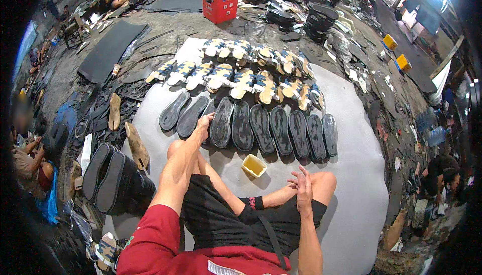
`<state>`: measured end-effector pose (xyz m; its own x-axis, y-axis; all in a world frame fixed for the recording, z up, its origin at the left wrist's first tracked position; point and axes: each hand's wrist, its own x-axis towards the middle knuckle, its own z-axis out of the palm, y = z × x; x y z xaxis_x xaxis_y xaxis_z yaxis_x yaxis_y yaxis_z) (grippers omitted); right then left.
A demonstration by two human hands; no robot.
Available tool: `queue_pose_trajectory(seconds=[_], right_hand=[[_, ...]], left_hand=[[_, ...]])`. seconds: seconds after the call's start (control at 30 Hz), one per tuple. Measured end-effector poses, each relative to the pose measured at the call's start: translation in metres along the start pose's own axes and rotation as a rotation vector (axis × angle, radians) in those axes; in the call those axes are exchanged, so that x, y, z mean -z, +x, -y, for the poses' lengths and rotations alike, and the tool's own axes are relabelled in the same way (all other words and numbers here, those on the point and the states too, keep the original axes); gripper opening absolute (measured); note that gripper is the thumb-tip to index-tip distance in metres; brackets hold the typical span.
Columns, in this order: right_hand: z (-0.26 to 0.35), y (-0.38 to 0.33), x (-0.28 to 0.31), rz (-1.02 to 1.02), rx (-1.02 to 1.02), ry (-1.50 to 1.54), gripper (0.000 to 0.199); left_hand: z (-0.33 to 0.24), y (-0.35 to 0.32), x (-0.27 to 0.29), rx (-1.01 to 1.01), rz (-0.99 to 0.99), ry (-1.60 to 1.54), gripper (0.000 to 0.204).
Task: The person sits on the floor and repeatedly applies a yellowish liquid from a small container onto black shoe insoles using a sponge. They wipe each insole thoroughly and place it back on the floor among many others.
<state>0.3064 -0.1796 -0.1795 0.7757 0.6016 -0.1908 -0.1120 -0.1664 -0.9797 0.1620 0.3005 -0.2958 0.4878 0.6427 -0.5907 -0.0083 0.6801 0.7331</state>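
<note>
Black shoe soles (pixel 262 129) lie in a curved row on the grey mat, several with wet-looking, streaked tops. My left hand (pixel 203 126) reaches to the left part of this row, its fingers bunched at a black sole (pixel 209 108) that it partly covers. That sole sits between a dull black sole (pixel 193 117) and a shinier one (pixel 221 124). My right hand (pixel 303 188) hovers by my right knee, fingers apart and nothing in them. Between the row and my crossed legs stands a small pale tub (pixel 254 166) holding yellowish stuff.
Behind the soles, strapped sandal uppers (pixel 219 77) with beige insoles fill the grey mat (pixel 351 139). To my left are stacked black soles (pixel 113 179) and two shoe lasts (pixel 136 144). A red box (pixel 220 4) and scrap lie farther off. Other people sit at the left.
</note>
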Motion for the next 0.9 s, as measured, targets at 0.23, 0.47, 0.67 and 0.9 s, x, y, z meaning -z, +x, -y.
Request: queue_pose_trajectory(seconds=[0.23,0.47,0.67,0.9], right_hand=[[-0.012,0.006,-0.008,0.086,0.037,-0.178,0.060],[-0.018,0.007,-0.032,0.140,0.375,-0.836,0.051],[-0.020,0.032,-0.085,0.418,0.506,-1.248,0.056],[-0.056,0.059,-0.094,0.461,0.593,-1.279,0.051]], left_hand=[[-0.006,-0.031,-0.010,-0.547,-0.285,0.968,0.047],[-0.038,-0.189,-0.012,-1.081,-0.287,0.470,0.048],[0.047,-0.378,0.098,-0.915,-0.854,0.711,0.046],[0.201,-0.442,0.178,-0.200,-0.938,1.232,0.125]])
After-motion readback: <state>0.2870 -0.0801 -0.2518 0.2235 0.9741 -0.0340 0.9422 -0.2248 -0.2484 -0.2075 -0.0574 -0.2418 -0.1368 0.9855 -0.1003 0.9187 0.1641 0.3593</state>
